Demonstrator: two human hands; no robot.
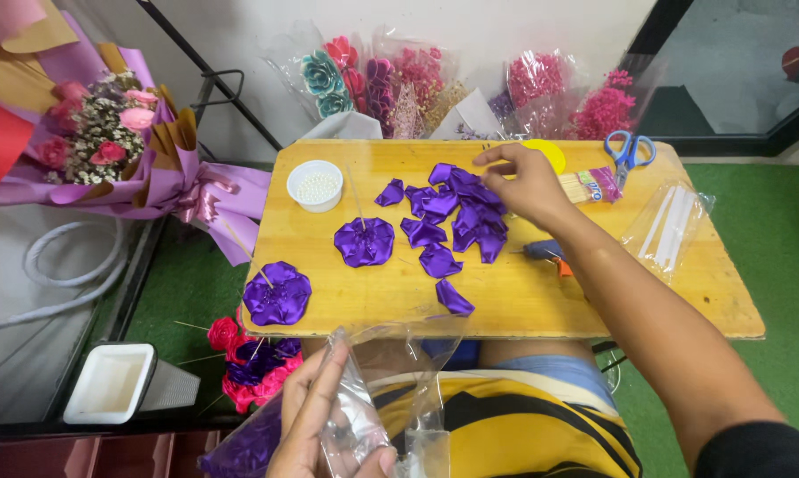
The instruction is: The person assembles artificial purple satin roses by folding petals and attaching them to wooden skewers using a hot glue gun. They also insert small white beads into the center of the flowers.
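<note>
The right hand [528, 181] reaches across the pale wooden desk [514, 301], its fingers [492, 158] loosely curled and pinching at the far edge of a heap of purple satin ribbon petals [457, 212]; whether a petal is actually caught between them I cannot tell. The left hand [315, 420], low by the lap, grips a crumpled clear plastic bag [377, 389]. A finished purple ribbon flower [364, 242] lies just left of the heap, near a white bowl of pearl beads [315, 185].

On the table [523, 305], the bowl of beads [315, 185] sits left of the petal pile [452, 217], scissors [628, 152] far right, glue gun [545, 252] between.
</note>
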